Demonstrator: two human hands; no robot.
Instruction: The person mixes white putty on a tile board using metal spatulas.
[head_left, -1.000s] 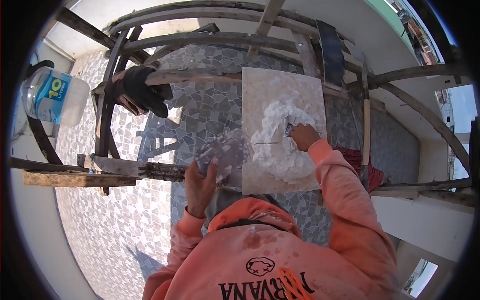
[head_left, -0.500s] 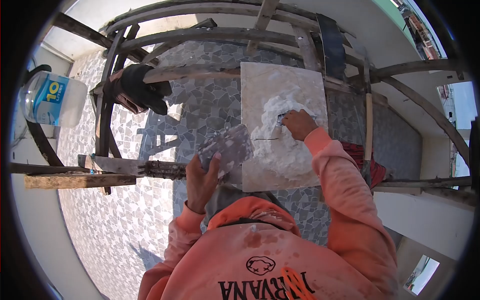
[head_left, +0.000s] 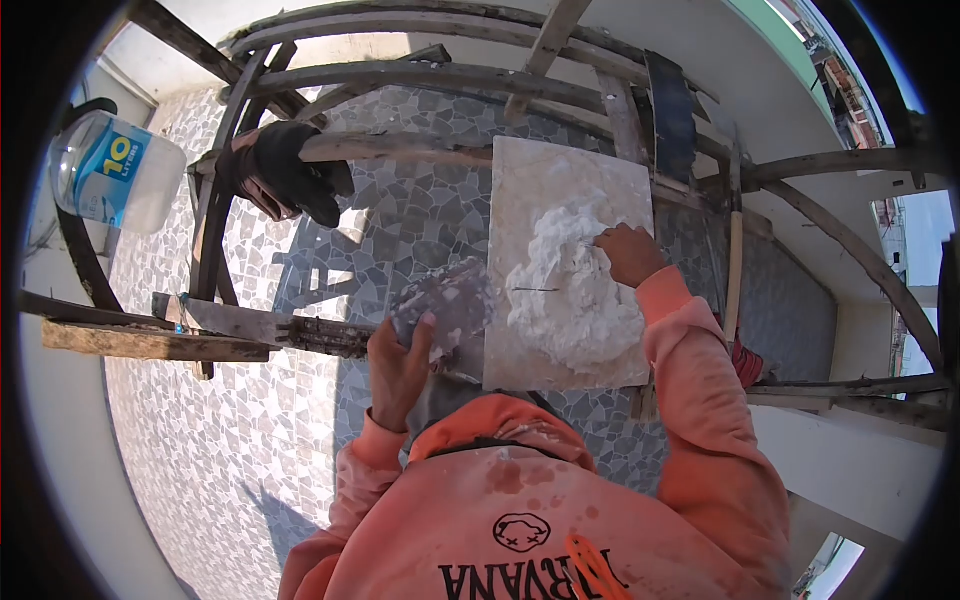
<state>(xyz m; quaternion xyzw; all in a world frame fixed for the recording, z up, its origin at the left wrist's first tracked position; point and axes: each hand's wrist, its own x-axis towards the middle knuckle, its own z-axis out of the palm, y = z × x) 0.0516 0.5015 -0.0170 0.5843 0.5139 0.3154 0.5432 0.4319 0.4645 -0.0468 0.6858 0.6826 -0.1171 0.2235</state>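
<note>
My left hand (head_left: pixel 399 372) grips a flat grey plate (head_left: pixel 440 312) smeared with white plaster, thumb on top and fingers beneath. To its right, a mound of white plaster (head_left: pixel 560 310) lies spread over a pale square board (head_left: pixel 515 170). My right hand (head_left: pixel 632 257) is at the mound's upper right edge, closed around a small scraper (head_left: pixel 592 242) mostly hidden by the fingers; only a thin grey edge shows. A thin dark line (head_left: pixel 535 289) marks the plaster's left part.
Wooden scaffold poles (head_left: pixel 430 73) surround the board. Dark gloves (head_left: pixel 285 172) hang over a pole at left, near a ten-litre plastic bottle (head_left: pixel 125 175). A saw (head_left: pixel 230 320) lies on the left bar. A wooden handle (head_left: pixel 735 265) stands at right. Stone-patterned floor (head_left: pixel 290 420) lies below.
My right hand has moved right and slightly down across the plaster, away from the mound's middle. My left hand keeps its hold on the plate. The whole view has shifted slightly.
</note>
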